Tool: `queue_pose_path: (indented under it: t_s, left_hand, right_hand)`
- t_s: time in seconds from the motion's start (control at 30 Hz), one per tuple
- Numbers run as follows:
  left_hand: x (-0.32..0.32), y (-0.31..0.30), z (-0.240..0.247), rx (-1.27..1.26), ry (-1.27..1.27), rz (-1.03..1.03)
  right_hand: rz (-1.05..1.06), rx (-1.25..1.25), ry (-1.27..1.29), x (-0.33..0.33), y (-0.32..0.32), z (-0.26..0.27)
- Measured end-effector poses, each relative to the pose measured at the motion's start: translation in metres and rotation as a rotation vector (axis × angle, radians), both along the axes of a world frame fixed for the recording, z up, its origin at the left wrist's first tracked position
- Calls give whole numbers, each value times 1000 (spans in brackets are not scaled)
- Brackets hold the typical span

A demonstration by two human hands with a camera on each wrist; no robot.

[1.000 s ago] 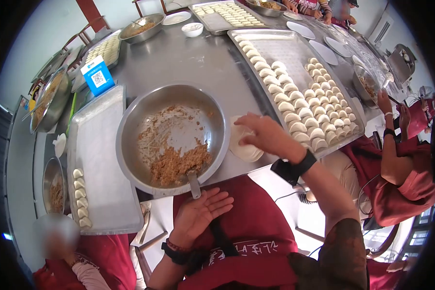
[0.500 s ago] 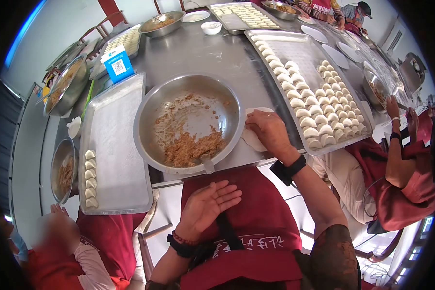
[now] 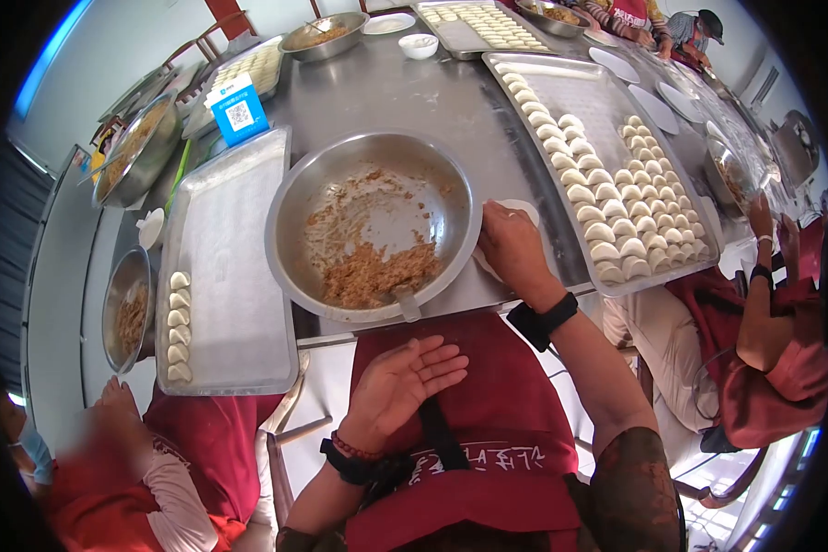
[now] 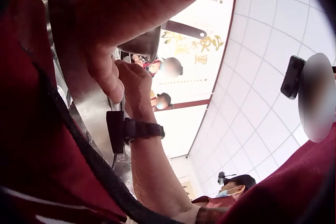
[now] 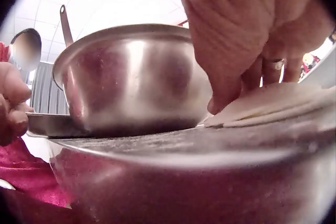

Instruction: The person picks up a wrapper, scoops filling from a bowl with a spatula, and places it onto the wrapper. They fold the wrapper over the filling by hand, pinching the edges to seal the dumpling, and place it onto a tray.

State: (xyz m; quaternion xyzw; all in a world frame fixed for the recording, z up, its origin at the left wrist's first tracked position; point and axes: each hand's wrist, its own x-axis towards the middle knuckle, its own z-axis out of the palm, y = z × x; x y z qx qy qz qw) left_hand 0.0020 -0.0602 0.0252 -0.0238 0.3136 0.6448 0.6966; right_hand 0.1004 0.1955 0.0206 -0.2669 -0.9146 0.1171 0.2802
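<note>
In the head view my left hand (image 3: 405, 385) is palm up with relaxed fingers, empty, just below the near rim of a steel bowl (image 3: 290, 198). The bowl holds brown crumbly filling (image 3: 377, 274) and a spoon whose handle (image 3: 407, 304) lies at the near rim. My right hand (image 3: 520, 253) is bent over thin round dough wrappers (image 3: 523, 210) right of the bowl. In the right wrist view, its thumb and fingers point down and pinch at the wrappers (image 5: 278, 103) beside the bowl (image 5: 131, 77); the fingertips are partly hidden.
A tray (image 3: 230, 267) with several dumplings stands left; a fuller dumpling tray (image 3: 561, 87) stands right. A blue code sign (image 3: 239, 115), a white bowl (image 3: 419, 46) and other filling bowls (image 3: 138, 152) are around the steel table (image 3: 386, 101). People sit at both sides.
My right hand has come down from above the wrappers, and its spread fingers have drawn together on them. My left hand stays palm up. The head view has shifted, moving the bowl right and up.
</note>
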Motion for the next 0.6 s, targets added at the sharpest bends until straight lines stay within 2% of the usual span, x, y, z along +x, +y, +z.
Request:
queue_pose_path:
  t_s: [0.2, 0.3, 0.4, 0.5, 0.6]
  left_hand:
    - [0, -1, -2, 13, -10, 7]
    - [0, 1, 0, 14, -1, 3]
    - [0, 2, 2, 6, 1, 12]
    - [1, 4, 4, 6, -7, 14]
    - [5, 10, 8, -10, -51, -3]
  right_hand:
    - [-28, -57, 117, -1, 1, -6]
    - [-87, -319, 193, 0, 8, -7]
    - [-114, -702, 432, 9, 9, 5]
    - [-97, -927, 610, 24, -10, 21]
    - [-87, -948, 547, 41, -41, 22]
